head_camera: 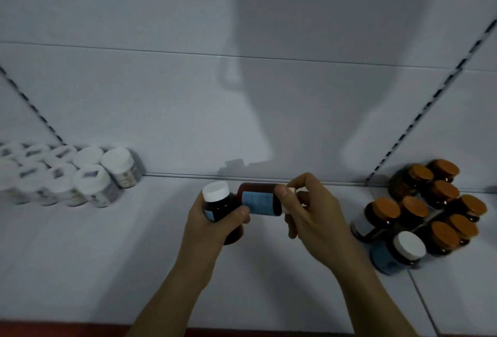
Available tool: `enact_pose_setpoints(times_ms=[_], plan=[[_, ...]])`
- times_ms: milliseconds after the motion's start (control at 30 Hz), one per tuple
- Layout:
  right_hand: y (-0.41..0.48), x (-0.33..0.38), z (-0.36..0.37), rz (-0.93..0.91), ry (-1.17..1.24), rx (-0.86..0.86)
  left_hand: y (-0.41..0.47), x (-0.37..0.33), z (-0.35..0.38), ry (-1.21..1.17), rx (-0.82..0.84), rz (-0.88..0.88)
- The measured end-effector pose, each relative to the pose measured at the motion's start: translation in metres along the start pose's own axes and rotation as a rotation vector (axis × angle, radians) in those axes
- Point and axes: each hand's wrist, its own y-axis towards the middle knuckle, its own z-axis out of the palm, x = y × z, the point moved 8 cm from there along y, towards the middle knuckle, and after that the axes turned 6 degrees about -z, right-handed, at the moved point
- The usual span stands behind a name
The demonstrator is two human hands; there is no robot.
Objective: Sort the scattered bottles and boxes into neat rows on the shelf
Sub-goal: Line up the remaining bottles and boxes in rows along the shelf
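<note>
Here each hand (212, 218) (312, 207) grips one dark bottle (219, 203) (259, 200).

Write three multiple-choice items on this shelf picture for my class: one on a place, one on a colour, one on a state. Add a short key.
1. Where on the white shelf does the group of brown orange-capped bottles stand?
A. At its left
B. At its right
C. In the middle

2. What colour is the label on the sideways dark bottle that the right hand holds?
A. Blue
B. Red
C. Yellow

3. In what state is the dark white-capped bottle at the left hand?
A. Lying loose on the shelf
B. Uncapped
C. Gripped, cap up

Key:
1 B, since the orange caps cluster at the shelf's right side.
2 A, since a blue label wraps its middle.
3 C, since the fingers curl round it and the white cap sits on top.
</note>
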Motion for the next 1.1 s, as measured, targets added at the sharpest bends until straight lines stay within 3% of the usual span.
enact_pose_setpoints(times_ms=[100,200,367,500,567,700,833,1100], plan=[[0.005,0.007,0.023,-0.018,-0.106,0.052,0.004,0.005,-0.028,0.031,-0.056,-0.013],[0.007,0.027,0.045,-0.162,-0.278,0.007,0.009,0.008,-0.053,0.003,-0.093,-0.03],[0.013,0.065,0.094,-0.413,-0.22,0.16,0.014,0.004,-0.097,-0.182,-0.143,-0.081],[0.04,0.076,0.125,-0.37,-0.154,0.298,0.014,0.001,-0.136,-0.215,-0.133,-0.076],[0.063,0.082,0.138,-0.343,-0.155,0.292,0.013,0.001,-0.157,-0.189,-0.144,-0.057],[0.102,0.097,0.184,-0.462,-0.46,0.383,0.016,0.006,-0.199,-0.135,-0.14,-0.024],[0.117,0.098,0.234,-0.539,-0.654,0.448,0.019,0.01,-0.229,0.094,-0.148,0.051],[0.114,0.087,0.279,-0.611,-0.882,0.374,0.02,0.012,-0.227,0.26,-0.133,0.179]])
